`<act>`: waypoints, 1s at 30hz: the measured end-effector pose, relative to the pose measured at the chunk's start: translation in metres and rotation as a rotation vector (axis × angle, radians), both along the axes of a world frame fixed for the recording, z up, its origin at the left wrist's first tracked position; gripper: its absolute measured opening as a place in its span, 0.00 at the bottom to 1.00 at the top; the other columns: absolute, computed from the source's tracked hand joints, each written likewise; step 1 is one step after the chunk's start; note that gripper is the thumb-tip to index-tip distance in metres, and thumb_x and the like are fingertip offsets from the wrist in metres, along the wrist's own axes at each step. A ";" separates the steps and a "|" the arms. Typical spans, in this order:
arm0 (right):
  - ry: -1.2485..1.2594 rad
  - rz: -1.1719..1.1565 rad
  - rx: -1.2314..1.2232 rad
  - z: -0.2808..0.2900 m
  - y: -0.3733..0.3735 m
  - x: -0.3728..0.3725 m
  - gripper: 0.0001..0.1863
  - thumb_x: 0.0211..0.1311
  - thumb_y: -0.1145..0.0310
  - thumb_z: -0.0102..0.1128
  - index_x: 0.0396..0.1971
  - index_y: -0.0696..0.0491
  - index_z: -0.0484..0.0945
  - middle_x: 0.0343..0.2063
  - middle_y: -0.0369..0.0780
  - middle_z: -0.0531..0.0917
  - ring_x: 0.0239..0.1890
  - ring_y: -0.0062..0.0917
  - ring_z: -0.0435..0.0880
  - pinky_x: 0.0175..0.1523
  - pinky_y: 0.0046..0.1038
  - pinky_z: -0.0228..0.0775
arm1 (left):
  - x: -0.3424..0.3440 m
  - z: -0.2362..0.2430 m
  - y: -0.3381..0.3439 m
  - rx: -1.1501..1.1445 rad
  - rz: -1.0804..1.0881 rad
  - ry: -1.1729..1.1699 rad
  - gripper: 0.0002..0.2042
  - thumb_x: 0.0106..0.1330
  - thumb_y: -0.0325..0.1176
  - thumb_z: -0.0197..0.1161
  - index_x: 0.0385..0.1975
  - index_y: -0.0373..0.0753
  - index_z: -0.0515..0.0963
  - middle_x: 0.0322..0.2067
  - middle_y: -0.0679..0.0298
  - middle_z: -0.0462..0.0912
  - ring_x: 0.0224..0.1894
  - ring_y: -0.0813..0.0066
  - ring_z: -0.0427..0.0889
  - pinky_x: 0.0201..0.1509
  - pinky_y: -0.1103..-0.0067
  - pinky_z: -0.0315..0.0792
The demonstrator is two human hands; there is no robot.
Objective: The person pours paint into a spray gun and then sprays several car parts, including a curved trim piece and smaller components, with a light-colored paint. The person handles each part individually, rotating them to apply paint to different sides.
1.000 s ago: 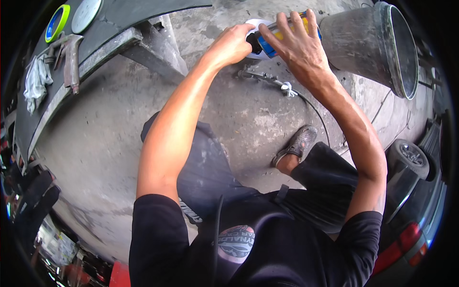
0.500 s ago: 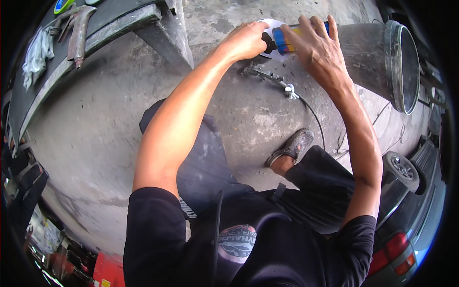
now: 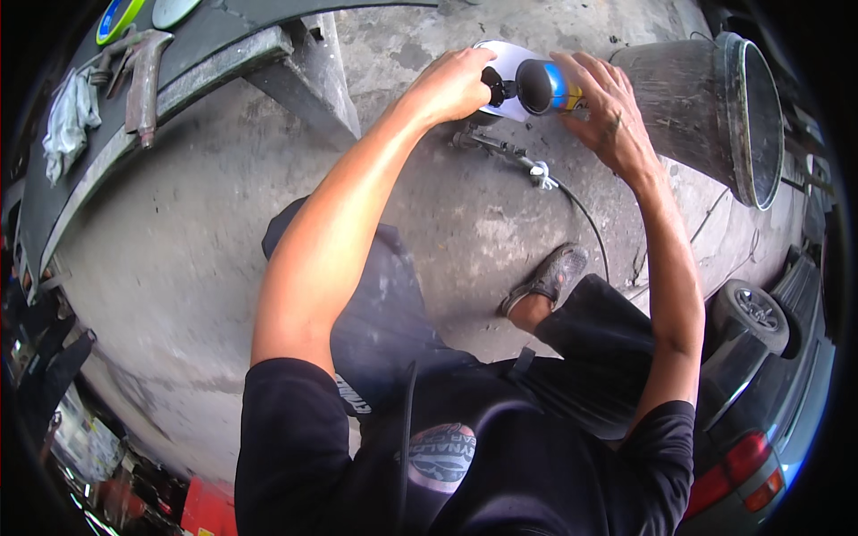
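In my right hand [image 3: 609, 112] is a cylindrical can [image 3: 565, 87] with a blue and yellow label, tipped on its side. Its dark round end [image 3: 535, 87] faces left and toward me. My left hand [image 3: 454, 82] is closed round a small black part [image 3: 494, 87], just left of the can. Whether that black part touches the can, I cannot tell. Behind both lies a thin white piece [image 3: 507, 57], with my left fingertips at its upper edge. Its full shape is hidden by my hand and the can.
A large grimy bucket [image 3: 679, 94] lies tipped at the right. Below my hands, a metal fitting [image 3: 483, 140] joins a black hose [image 3: 590, 214] on the concrete floor. The bench [image 3: 214, 80] at upper left bears a rusty tool [image 3: 146, 85] and grey cloth [image 3: 71, 121].
The can has turned in my right hand, so its dark round end now shows. My raised right fingers have come down around it. The left hand has shifted slightly left.
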State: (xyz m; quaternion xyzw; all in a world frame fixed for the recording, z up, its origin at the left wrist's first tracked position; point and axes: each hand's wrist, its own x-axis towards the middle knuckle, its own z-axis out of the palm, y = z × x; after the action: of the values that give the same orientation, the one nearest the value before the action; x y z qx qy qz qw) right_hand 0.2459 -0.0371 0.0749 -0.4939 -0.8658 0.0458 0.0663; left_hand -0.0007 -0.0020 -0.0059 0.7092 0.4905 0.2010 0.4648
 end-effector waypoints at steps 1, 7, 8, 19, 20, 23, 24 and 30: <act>0.071 -0.012 -0.026 -0.003 -0.001 0.005 0.41 0.50 0.70 0.75 0.68 0.44 0.69 0.60 0.42 0.77 0.66 0.39 0.72 0.73 0.43 0.62 | 0.000 -0.003 0.000 0.023 -0.004 -0.009 0.30 0.54 0.19 0.52 0.63 0.31 0.75 0.55 0.38 0.81 0.61 0.46 0.80 0.66 0.64 0.72; 0.472 -0.271 -0.309 -0.015 0.011 0.039 0.43 0.51 0.67 0.77 0.69 0.50 0.67 0.64 0.45 0.77 0.66 0.40 0.76 0.72 0.44 0.67 | 0.000 0.005 0.001 0.028 -0.036 -0.018 0.31 0.53 0.19 0.49 0.63 0.28 0.74 0.58 0.37 0.79 0.65 0.45 0.76 0.70 0.65 0.68; 0.598 -0.322 -0.339 -0.025 0.013 0.045 0.46 0.52 0.60 0.79 0.70 0.51 0.65 0.64 0.45 0.77 0.65 0.37 0.77 0.70 0.41 0.71 | -0.001 0.004 -0.001 0.030 -0.040 -0.021 0.32 0.52 0.19 0.49 0.63 0.28 0.74 0.58 0.37 0.79 0.65 0.45 0.76 0.70 0.65 0.67; 1.106 -0.479 -0.257 -0.184 0.113 0.016 0.47 0.53 0.59 0.79 0.71 0.53 0.64 0.62 0.46 0.77 0.65 0.39 0.76 0.65 0.39 0.75 | 0.001 0.015 -0.007 0.016 -0.035 -0.012 0.33 0.52 0.19 0.48 0.64 0.29 0.72 0.58 0.38 0.79 0.65 0.46 0.76 0.71 0.67 0.67; 1.103 -0.483 -0.251 -0.185 0.115 0.014 0.47 0.53 0.60 0.79 0.71 0.53 0.64 0.63 0.48 0.77 0.65 0.41 0.76 0.65 0.40 0.74 | 0.003 0.014 -0.003 0.015 -0.037 -0.013 0.33 0.51 0.19 0.48 0.64 0.29 0.72 0.58 0.38 0.79 0.65 0.47 0.77 0.71 0.67 0.67; 0.948 -0.602 -0.329 -0.183 0.102 0.021 0.45 0.57 0.64 0.70 0.74 0.54 0.58 0.64 0.56 0.74 0.67 0.49 0.74 0.68 0.43 0.70 | 0.002 0.007 -0.001 -0.006 -0.032 -0.011 0.34 0.51 0.18 0.47 0.65 0.29 0.72 0.57 0.38 0.80 0.64 0.49 0.78 0.70 0.68 0.68; 0.906 -0.650 -0.365 -0.179 0.089 0.025 0.45 0.59 0.65 0.68 0.75 0.54 0.57 0.65 0.57 0.73 0.67 0.50 0.73 0.69 0.43 0.69 | 0.000 0.007 -0.002 -0.020 -0.028 -0.001 0.34 0.51 0.17 0.47 0.65 0.30 0.72 0.57 0.39 0.80 0.64 0.50 0.79 0.69 0.68 0.69; 0.609 -0.151 -0.990 -0.140 -0.021 0.062 0.41 0.45 0.77 0.52 0.68 0.59 0.69 0.63 0.54 0.77 0.67 0.43 0.76 0.71 0.42 0.67 | -0.001 0.003 -0.002 0.025 -0.025 -0.006 0.33 0.52 0.17 0.48 0.64 0.30 0.73 0.59 0.41 0.80 0.64 0.51 0.78 0.71 0.68 0.67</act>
State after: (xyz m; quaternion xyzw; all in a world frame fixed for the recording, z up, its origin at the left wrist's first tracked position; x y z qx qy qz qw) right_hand 0.3077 -0.0577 -0.0653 -0.4910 -0.6458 0.5797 0.0764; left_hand -0.0014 -0.0037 -0.0027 0.7203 0.4776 0.2036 0.4601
